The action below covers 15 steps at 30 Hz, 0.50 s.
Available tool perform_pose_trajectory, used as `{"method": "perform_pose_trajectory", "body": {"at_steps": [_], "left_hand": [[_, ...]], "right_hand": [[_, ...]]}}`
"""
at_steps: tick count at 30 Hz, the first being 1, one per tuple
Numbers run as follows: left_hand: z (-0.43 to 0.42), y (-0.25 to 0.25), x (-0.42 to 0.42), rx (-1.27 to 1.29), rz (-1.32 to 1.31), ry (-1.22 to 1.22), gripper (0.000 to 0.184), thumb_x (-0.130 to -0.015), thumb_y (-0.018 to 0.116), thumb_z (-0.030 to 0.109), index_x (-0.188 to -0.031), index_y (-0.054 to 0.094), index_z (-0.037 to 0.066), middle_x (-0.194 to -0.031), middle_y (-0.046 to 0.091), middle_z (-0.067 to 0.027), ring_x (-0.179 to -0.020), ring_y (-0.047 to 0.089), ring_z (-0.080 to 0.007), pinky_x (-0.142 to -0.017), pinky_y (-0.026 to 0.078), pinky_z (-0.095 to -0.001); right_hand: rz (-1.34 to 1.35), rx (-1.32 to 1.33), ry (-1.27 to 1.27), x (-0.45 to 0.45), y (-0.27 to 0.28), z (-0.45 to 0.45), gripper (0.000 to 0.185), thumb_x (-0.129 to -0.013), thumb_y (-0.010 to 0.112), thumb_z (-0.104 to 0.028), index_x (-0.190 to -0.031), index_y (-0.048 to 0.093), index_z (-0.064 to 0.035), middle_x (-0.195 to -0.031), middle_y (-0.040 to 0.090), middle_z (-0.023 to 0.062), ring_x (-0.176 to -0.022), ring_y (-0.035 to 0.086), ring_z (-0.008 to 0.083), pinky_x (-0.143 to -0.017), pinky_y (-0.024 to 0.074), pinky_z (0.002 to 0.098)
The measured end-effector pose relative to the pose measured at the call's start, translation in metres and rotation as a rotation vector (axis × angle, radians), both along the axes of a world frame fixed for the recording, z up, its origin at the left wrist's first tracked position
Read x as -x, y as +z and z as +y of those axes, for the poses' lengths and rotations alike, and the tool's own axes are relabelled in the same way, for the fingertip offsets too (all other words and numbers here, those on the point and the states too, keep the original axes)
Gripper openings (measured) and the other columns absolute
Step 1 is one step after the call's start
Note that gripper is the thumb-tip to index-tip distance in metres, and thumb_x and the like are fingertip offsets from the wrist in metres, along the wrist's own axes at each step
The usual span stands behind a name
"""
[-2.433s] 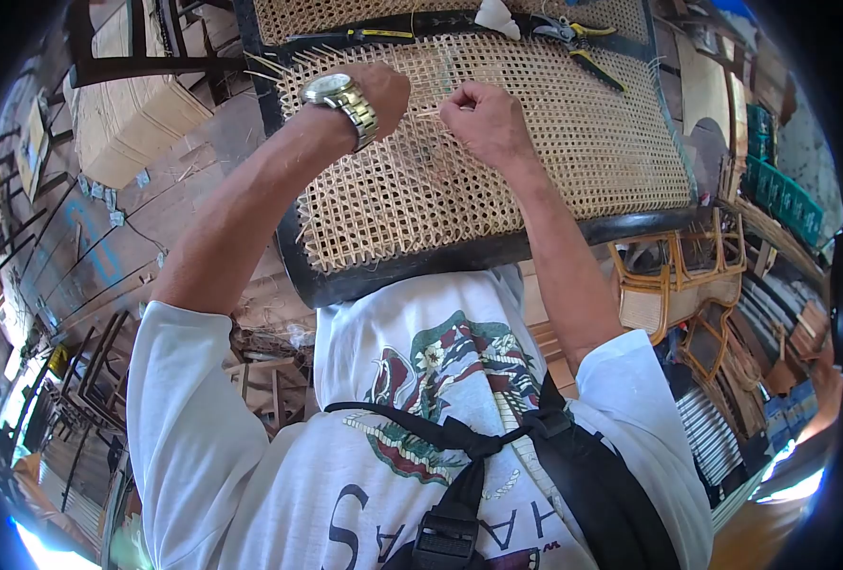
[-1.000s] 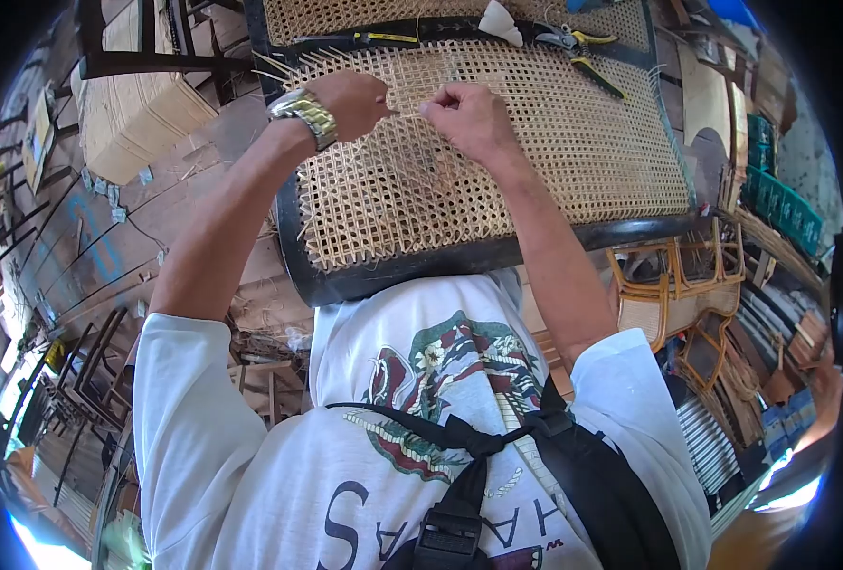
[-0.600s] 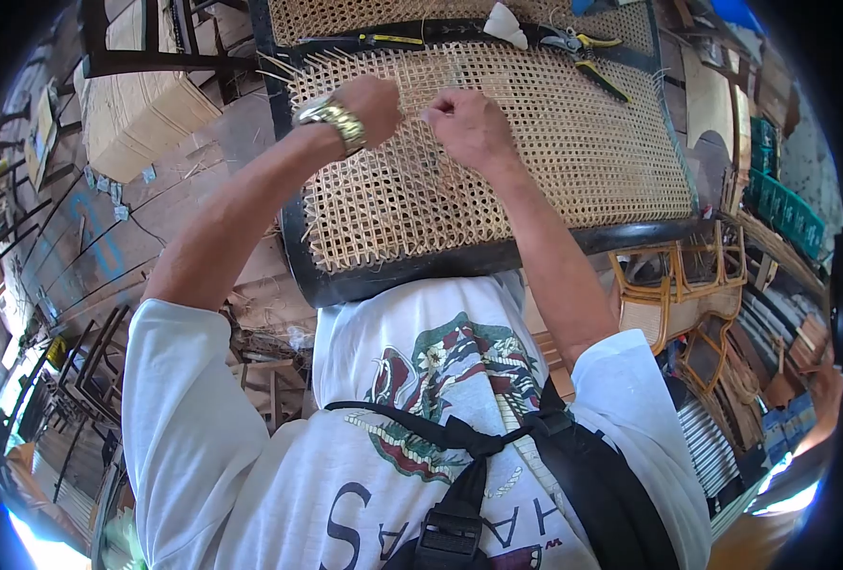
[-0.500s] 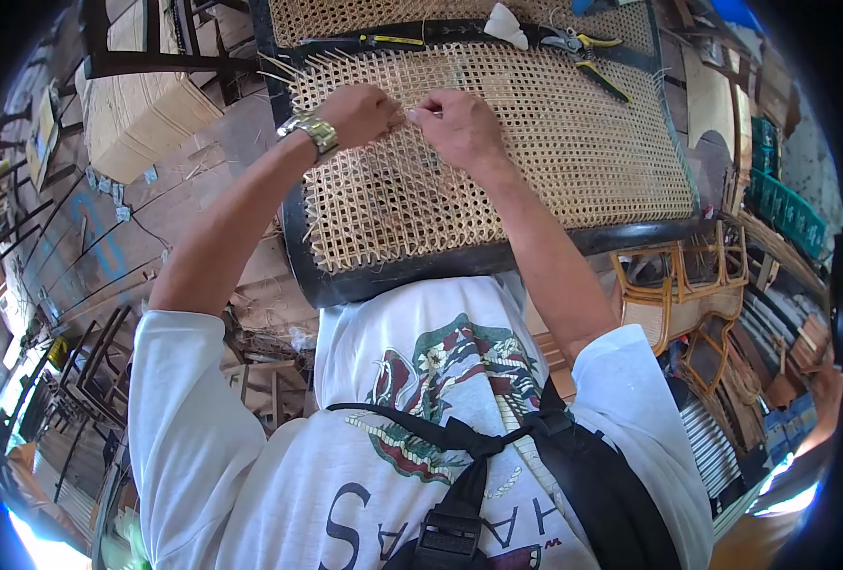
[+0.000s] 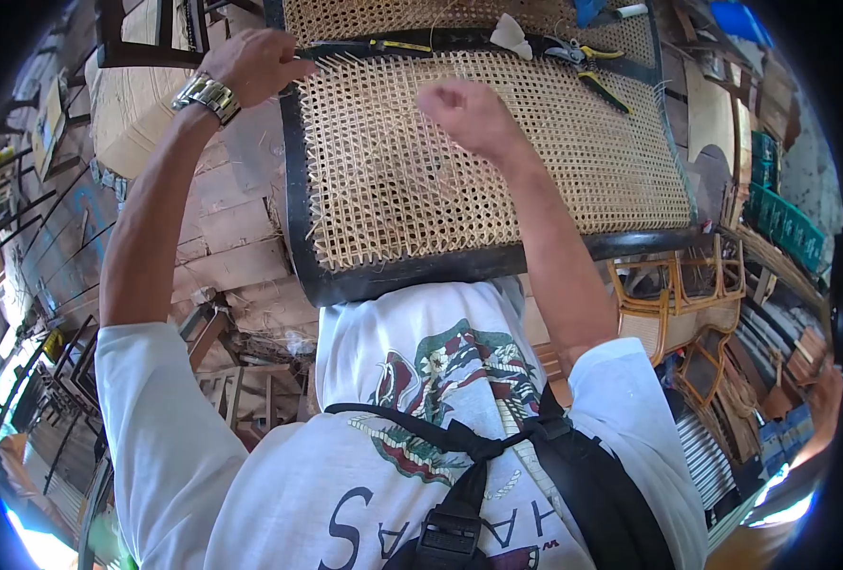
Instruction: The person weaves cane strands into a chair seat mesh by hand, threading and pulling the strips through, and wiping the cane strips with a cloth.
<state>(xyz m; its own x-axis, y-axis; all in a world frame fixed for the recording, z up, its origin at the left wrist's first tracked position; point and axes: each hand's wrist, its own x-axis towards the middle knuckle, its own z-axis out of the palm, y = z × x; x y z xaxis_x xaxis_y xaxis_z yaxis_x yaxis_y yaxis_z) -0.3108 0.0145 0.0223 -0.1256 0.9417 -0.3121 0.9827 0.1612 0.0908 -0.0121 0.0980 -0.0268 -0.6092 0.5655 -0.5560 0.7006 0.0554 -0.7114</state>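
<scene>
A woven cane panel (image 5: pixel 554 152) lies in a dark frame (image 5: pixel 412 275) in front of me, with loose strand ends at its upper left corner. Beyond the frame's left edge is my left hand (image 5: pixel 255 66), with a metal watch on the wrist. Its fingers are curled together, and anything between them is too small to make out. Over the upper middle of the weave, my right hand (image 5: pixel 469 116) is closed and slightly blurred; its fingertips hide whatever it may hold. Yellow-handled pruning shears (image 5: pixel 587 65) and a yellow-and-black cutter (image 5: pixel 400 46) rest at the far side.
A white scrap (image 5: pixel 511 36) lies on the far dark bar, near a blue item (image 5: pixel 587 11). Rattan-framed furniture (image 5: pixel 673 299) stands at the right, with a green crate (image 5: pixel 784 226) beyond it. A pale wooden block (image 5: pixel 136 109) is at the upper left.
My left hand has moved up and left, away from my right hand and past the frame's left edge. My right hand has shifted slightly right. The panel sits slightly lower in view.
</scene>
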Motion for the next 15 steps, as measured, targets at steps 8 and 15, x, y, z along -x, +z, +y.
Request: {"method": "perform_pose_trajectory", "body": {"at_steps": [8, 15], "left_hand": [[0.009, -0.006, -0.056, -0.119, -0.333, 0.132, 0.046, -0.095, 0.063, 0.049, -0.092, 0.071, 0.004, -0.066, 0.066, -0.0113, -0.055, 0.062, -0.022, -0.055, 0.047, -0.0382], [0.003, -0.051, -0.094, 0.23, -0.314, -0.002, 0.031, -0.096, 0.059, 0.036, -0.102, 0.07, 0.008, -0.091, 0.072, -0.0179, -0.085, 0.07, -0.0358, -0.077, 0.054, -0.0473]], "right_hand": [[0.311, -0.001, -0.166, 0.018, 0.006, 0.001, 0.033, -0.095, 0.07, -0.038, -0.105, 0.073, -0.0068, -0.09, 0.072, 0.0025, -0.082, 0.065, 0.0149, -0.079, 0.0523, 0.0325], [-0.099, -0.296, -0.02, 0.005, -0.009, -0.008, 0.028, -0.091, 0.065, -0.032, -0.088, 0.071, -0.005, -0.089, 0.073, 0.0149, -0.083, 0.07, 0.0299, -0.08, 0.0547, 0.0418]]}}
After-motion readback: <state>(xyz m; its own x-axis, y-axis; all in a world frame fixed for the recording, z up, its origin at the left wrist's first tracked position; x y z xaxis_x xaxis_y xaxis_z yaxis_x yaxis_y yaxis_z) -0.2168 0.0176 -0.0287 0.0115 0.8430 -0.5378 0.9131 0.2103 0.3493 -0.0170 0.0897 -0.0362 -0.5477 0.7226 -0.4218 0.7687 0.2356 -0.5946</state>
